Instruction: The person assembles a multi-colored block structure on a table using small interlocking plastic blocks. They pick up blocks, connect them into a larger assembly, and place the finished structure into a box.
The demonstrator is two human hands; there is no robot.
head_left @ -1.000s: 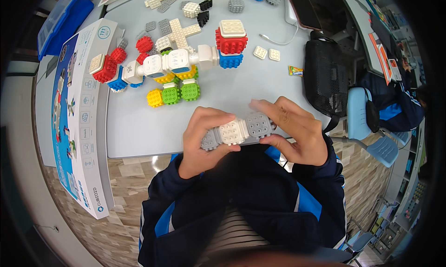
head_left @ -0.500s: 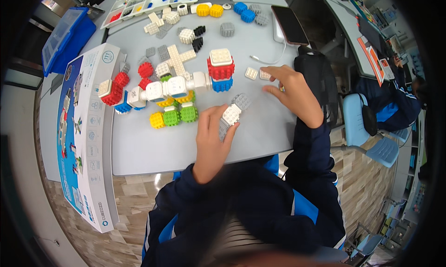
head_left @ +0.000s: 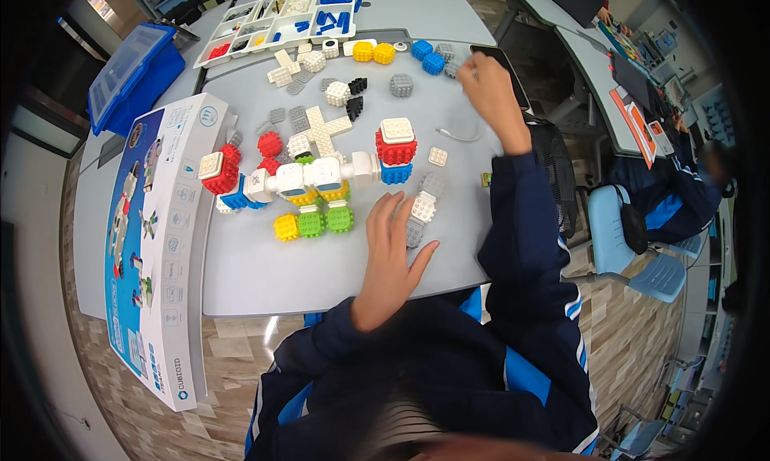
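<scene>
My left hand (head_left: 393, 256) lies low over the table, fingers apart, next to a short joined row of grey and white studded blocks (head_left: 423, 208). It grips nothing. Farther off to the right, my right hand (head_left: 491, 92) has its fingers bent together beside the grey blocks (head_left: 451, 68) and the dark phone (head_left: 505, 68). Whatever its fingertips hold, if anything, is hidden. One white square plate (head_left: 437, 156) rests beyond the grey and white row. Left of my hands stands a built figure with white joint blocks (head_left: 327, 172), a red block (head_left: 396, 150) and green blocks (head_left: 339, 217).
A large printed box (head_left: 164, 252) stands along the left edge, with a blue bin (head_left: 136, 76) behind it. A sorting tray (head_left: 277, 32) lies at the back. Loose yellow blocks (head_left: 374, 53), blue blocks (head_left: 428, 58) and a white cable (head_left: 465, 135) are spread about. A black bag (head_left: 549, 172) sits right.
My right hand has moved away from the white plates toward the grey blocks; one of the two plates no longer shows. My left hand has let go of the grey and white row.
</scene>
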